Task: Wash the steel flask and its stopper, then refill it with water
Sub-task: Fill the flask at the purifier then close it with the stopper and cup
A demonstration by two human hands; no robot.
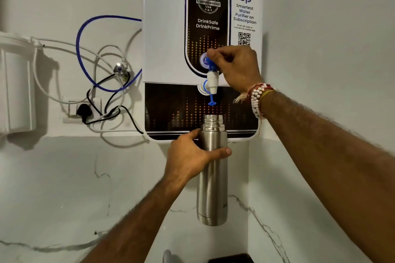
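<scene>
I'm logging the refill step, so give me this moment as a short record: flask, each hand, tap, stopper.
flask: steel flask, upright, mouth open, directly below the tap
left hand: grips the flask's upper body
right hand: holds the blue lever on top of the tap
tap: white, on the wall-mounted purifier
water flow: cannot tell
stopper: not in view

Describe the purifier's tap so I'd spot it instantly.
Start at the big white wall-mounted purifier. At its lower black panel's top edge sits a small white tap, above the steel flask. Only it has a blue lever, gripped by the right hand.
</scene>
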